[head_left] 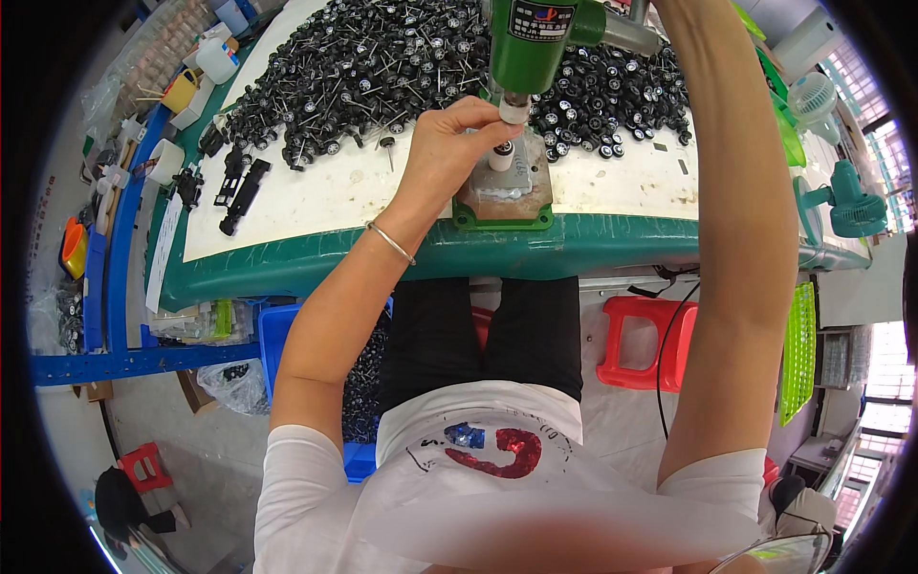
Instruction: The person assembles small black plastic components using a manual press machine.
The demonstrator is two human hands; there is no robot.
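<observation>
My left hand (461,136) is at a green hand press (529,53), thumb and index finger pinched together at the white tip (513,109) under its ram. Whatever lies between those fingertips is too small or hidden to make out. Just below them a white cylindrical holder (500,161) stands on the press's metal base (521,206), with a small black wheel (503,148) at its top. My right arm stretches up past the press's right side, beside its lever (639,11). The right hand itself lies beyond the upper edge.
A large heap of black toy wheels, many on axles (382,72), covers the table (316,206). Black plastic chassis parts (245,196) lie at left. A blue bin (277,335) and red stool (645,311) stand below; a green fan (856,201) is at right.
</observation>
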